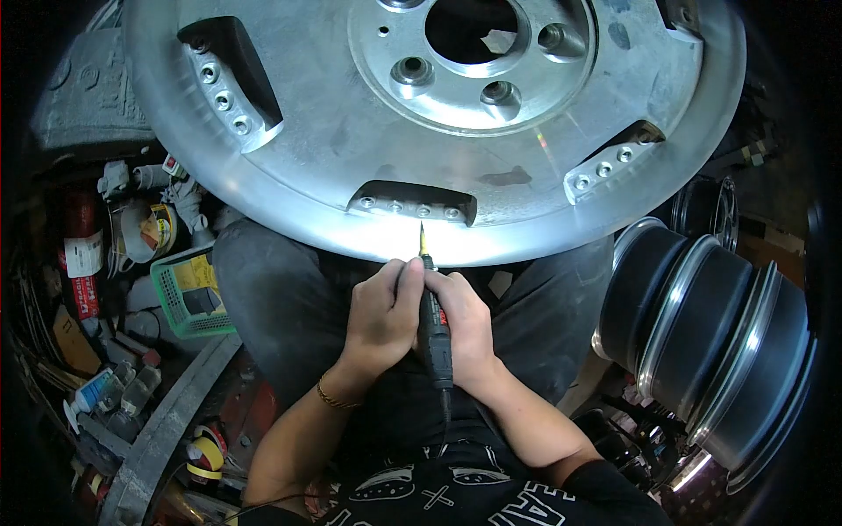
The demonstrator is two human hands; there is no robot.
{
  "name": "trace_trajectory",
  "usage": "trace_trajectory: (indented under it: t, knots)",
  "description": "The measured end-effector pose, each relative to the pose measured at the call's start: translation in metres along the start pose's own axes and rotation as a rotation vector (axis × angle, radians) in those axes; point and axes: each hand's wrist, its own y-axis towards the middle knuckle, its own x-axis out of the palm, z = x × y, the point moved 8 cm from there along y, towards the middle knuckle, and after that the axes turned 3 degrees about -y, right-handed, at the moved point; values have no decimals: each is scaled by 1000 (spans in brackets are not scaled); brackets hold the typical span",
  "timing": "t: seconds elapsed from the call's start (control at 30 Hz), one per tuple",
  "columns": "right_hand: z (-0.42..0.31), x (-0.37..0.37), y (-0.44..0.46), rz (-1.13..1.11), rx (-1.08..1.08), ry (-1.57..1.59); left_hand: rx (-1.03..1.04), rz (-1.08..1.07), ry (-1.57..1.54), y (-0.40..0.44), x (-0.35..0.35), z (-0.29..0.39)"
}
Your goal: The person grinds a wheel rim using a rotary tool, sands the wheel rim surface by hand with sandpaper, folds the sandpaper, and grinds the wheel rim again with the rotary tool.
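Note:
A large bare-metal wheel (316, 158) faces me, its lower edge at my knees. My left hand (382, 311) and my right hand (465, 320) are both closed around a black corded rotary tool (436, 337). The thin pointed bit (423, 244), yellowish at its base, aims up at the wheel's lower rim. Its tip is just below a slot (412, 200) with a row of small holes; I cannot tell whether it touches the metal. The tool's cord runs down toward my shirt.
Several wheel rims (702, 324) are stacked at the right. At the left are a green plastic basket (175, 320), a red bottle-like container (81, 254), small bottles (136, 390) and a grey metal bar (167, 447). Rolls of tape (206, 456) lie at the lower left.

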Motion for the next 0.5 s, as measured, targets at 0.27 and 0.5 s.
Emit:
trace_trajectory:
  t: [0.27,0.5]
  knots:
    - [2,-2,-3,17,5,-34,8,-10,21,0,2,0]
    - [1,2,0,5,-15,2,2,7,-10,0,-2,-1]
